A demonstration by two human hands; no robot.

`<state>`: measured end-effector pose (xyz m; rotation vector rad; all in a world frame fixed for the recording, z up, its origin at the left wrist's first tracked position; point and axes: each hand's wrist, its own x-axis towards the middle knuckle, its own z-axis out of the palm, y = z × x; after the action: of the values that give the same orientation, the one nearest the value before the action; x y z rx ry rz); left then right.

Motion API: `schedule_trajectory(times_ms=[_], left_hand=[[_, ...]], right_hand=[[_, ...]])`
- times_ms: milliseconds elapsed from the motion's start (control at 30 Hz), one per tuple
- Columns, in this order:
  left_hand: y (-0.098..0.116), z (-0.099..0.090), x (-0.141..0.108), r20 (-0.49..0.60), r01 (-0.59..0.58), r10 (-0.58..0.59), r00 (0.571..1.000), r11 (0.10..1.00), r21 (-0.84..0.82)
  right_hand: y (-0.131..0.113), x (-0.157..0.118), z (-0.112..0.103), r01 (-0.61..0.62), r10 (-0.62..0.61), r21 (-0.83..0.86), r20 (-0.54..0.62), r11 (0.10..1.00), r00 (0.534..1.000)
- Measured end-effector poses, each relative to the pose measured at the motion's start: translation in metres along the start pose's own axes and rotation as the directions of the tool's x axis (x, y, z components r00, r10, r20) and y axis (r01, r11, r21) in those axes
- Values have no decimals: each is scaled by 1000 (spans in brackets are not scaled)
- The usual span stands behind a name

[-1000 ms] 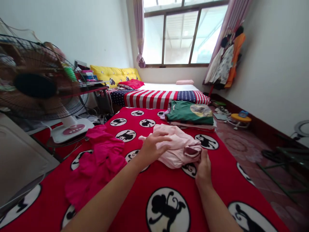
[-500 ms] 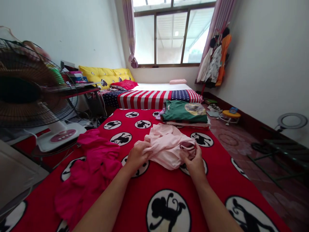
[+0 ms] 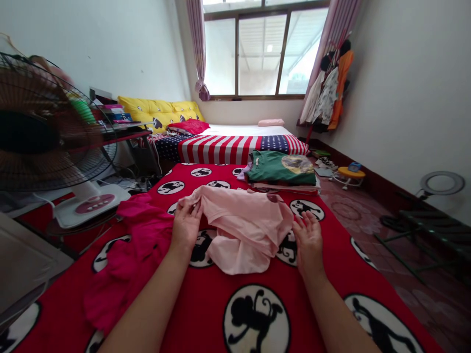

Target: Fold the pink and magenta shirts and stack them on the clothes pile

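A pale pink garment [image 3: 246, 220], likely a shirt, lies loosely spread and creased on the red monkey-print blanket [image 3: 316, 318]. At its upper left end, my left hand [image 3: 187, 228] has its fingers curled at the cloth, which stretches out to them. My right hand [image 3: 308, 240] is beside the garment's right edge, palm turned inward and fingers apart, with nothing gripped. Left of my left hand, a bright pink ruffled garment [image 3: 136, 260] lies in a crumpled heap. Beyond the pale garment is a stack of folded clothes, topped by a green shirt [image 3: 274, 169].
A fan [image 3: 84, 196] stands at the left, near a cluttered desk [image 3: 125, 127]. Behind the blanket is a bed with a stars-and-stripes cover [image 3: 221, 149]. To the right are a small yellow stool [image 3: 351, 172], a ring light [image 3: 441, 184] and a dark green rack [image 3: 434, 220].
The pale pink garment has gone from bunched to more spread out. My left hand has moved left with its end. My right hand has let go of the cloth and opened.
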<state>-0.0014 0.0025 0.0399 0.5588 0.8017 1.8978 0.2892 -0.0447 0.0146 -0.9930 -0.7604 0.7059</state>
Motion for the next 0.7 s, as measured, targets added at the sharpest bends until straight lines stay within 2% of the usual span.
schedule_trajectory(times_ms=[67,100,133,200,267,300,333,367,433,567,633,700], left_hand=[[-9,-9,4,-38,-79,89,995,973,216],[-12,-13,5,-15,-145,160,987,924,354],[-16,-16,6,53,-222,225,973,848,480],[-20,-20,3,301,-398,261,917,647,650],[-25,-20,-2,570,-569,142,809,433,699],[-28,-20,-4,657,-634,55,752,333,698],[-31,-20,-6,705,-679,-30,708,244,692],[-35,-20,-8,723,-704,-96,684,173,689],[-42,-22,-7,716,-712,-147,682,88,696],[-49,-29,2,699,-701,-85,710,7,713],[-48,-32,5,688,-688,-33,725,12,725],[-44,-31,7,673,-674,35,739,48,737]], right_hand=[[6,-3,0,98,-93,-173,41,980,995],[7,-4,0,145,-129,-246,80,958,988],[8,-6,1,191,-159,-313,126,930,979],[7,-8,1,296,-207,-437,241,849,948],[5,-10,1,400,-217,-541,371,740,903],[5,-11,1,436,-193,-578,434,690,880],[5,-11,1,459,-153,-607,487,649,860],[5,-12,1,473,-101,-633,531,613,842],[6,-15,1,495,8,-679,593,542,805],[8,-21,2,532,157,-728,642,433,750],[9,-23,4,529,154,-740,631,416,760],[10,-25,5,514,107,-750,602,416,791]])
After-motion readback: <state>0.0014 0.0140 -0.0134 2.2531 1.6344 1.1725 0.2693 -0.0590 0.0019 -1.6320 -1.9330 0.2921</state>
